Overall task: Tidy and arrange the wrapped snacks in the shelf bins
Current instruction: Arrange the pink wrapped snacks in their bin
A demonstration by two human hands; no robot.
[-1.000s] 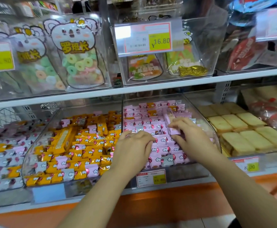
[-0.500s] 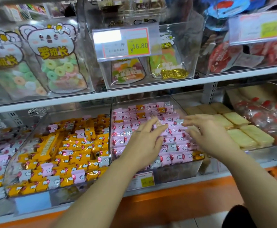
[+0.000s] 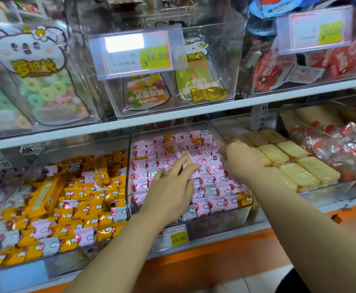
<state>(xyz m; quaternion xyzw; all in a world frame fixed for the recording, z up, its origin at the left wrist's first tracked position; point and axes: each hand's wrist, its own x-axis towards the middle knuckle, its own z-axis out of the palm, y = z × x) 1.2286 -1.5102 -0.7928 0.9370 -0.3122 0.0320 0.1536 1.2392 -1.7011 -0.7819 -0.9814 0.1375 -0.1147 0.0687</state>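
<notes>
— Since a second ago, my left hand point(image 3: 170, 191) has uncurled and lies flat on the pink snacks point(image 3: 213, 180) in the middle bin point(image 3: 221, 227).
— And your right hand point(image 3: 242, 160)?
— Loosely curled at the bin's right wall, touching wrappers; whether it pinches one, I cannot tell. I'm levelling rows; next, I'd pull the stray orange pack point(image 3: 244, 200) out.

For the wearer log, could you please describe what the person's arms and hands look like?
Both forearms are bare to the frame's edge, with no sleeves showing. The left hand and right hand wear no gloves, and no watch or bracelet shows at either wrist. Any ring is too small to tell.
</notes>
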